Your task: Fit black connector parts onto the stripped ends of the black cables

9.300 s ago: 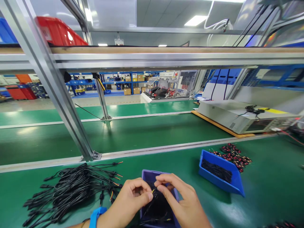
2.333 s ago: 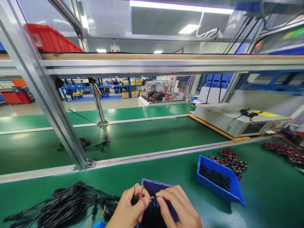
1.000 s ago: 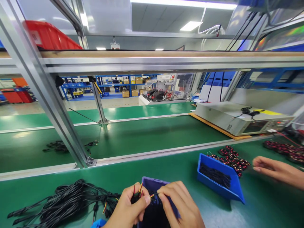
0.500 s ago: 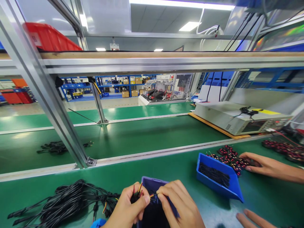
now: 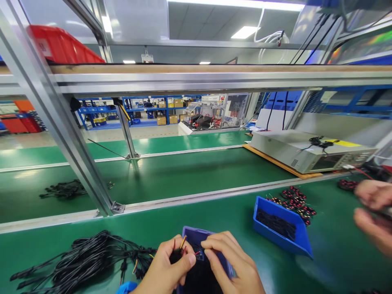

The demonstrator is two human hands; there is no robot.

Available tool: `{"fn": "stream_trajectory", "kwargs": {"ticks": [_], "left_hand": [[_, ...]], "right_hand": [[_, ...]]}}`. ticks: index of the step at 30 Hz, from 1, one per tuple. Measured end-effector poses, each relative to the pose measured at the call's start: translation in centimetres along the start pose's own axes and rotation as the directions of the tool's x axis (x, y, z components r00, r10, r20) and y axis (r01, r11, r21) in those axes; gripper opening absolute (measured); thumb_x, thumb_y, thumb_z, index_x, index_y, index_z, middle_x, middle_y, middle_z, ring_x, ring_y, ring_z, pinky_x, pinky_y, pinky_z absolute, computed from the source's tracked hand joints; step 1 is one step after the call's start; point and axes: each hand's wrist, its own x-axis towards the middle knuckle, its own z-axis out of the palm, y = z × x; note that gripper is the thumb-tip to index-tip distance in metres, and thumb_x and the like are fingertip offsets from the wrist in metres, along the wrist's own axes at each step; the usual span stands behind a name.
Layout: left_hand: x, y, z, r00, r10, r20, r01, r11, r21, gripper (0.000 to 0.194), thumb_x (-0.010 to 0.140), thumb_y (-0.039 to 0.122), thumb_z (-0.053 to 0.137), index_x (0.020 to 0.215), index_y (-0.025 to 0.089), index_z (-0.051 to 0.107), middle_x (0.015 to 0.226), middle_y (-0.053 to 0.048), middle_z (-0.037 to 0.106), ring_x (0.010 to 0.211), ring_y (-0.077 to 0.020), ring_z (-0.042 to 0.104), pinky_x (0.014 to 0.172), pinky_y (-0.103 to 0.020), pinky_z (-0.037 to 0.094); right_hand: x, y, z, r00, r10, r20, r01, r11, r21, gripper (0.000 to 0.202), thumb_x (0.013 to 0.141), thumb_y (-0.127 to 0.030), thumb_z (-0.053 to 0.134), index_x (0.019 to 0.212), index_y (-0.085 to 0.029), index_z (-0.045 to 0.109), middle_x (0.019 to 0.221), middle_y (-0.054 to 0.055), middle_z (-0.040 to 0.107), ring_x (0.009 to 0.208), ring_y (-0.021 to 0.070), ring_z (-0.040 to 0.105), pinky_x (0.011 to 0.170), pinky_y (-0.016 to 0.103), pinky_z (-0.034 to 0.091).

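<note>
My left hand (image 5: 173, 265) is closed around a black cable whose thin red, yellow and black wires (image 5: 183, 241) stick up past the thumb and forefinger. My right hand (image 5: 234, 261) pinches just to the right of those wire ends; whatever lies between its fingertips is too small to make out. Both hands are over a purple-blue bin (image 5: 196, 233) with dark contents. Left of my hands lies a bundle of black cables (image 5: 88, 261) with connectors and coloured wire ends. A bright blue object (image 5: 126, 287) shows partly beside my left wrist.
A blue bin (image 5: 283, 239) of black pieces stands at right, beside red-and-black coiled parts (image 5: 295, 200). A co-worker's hands (image 5: 375, 212) are at the right edge. Behind are a metal upright (image 5: 76, 143), a grey instrument (image 5: 294, 149) and another cable bundle (image 5: 64, 189).
The co-worker's hands have moved right, away from the coiled parts near the blue bin. The far cable bundle has shifted slightly left. My fingers have shifted only slightly at the wire ends.
</note>
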Motion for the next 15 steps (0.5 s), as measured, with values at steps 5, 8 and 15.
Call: {"fn": "stream_trajectory", "kwargs": {"ticks": [5, 8, 15], "left_hand": [[-0.11, 0.33, 0.08, 1.0, 0.01, -0.013, -0.01, 1.0, 0.012, 0.053, 0.074, 0.068, 0.071, 0.071, 0.017, 0.055, 0.055, 0.009, 0.04, 0.039, -0.0033, 0.034, 0.04, -0.017, 0.023], [-0.17, 0.48, 0.09, 1.0, 0.017, -0.016, -0.017, 1.0, 0.015, 0.053, 0.074, 0.067, 0.072, 0.071, 0.016, 0.056, 0.057, 0.009, 0.041, 0.04, -0.0032, 0.036, 0.04, -0.017, 0.024], [-0.31, 0.85, 0.26, 0.999, 0.042, -0.024, -0.042, 0.999, 0.033, 0.052, 0.075, 0.065, 0.072, 0.07, 0.015, 0.057, 0.063, 0.007, 0.044, 0.043, -0.0024, 0.036, 0.041, -0.017, 0.026]], "right_hand": [[0.05, -0.18, -0.27, 0.998, 0.006, 0.06, -0.005, 1.0, -0.024, 0.017, 0.095, -0.009, 0.054, 0.095, -0.023, 0.065, 0.085, 0.004, 0.07, 0.08, 0.0192, 0.066, 0.071, 0.029, 0.057], [0.07, -0.3, -0.26, 0.997, -0.018, 0.069, 0.022, 0.998, -0.051, 0.018, 0.096, -0.009, 0.053, 0.096, -0.023, 0.065, 0.086, 0.004, 0.07, 0.08, 0.0197, 0.066, 0.071, 0.031, 0.057], [0.37, -0.36, 0.1, 0.99, -0.122, 0.064, 0.127, 0.99, -0.064, 0.022, 0.095, -0.006, 0.05, 0.096, -0.021, 0.065, 0.083, 0.004, 0.07, 0.077, 0.0179, 0.066, 0.068, 0.029, 0.057]]}}
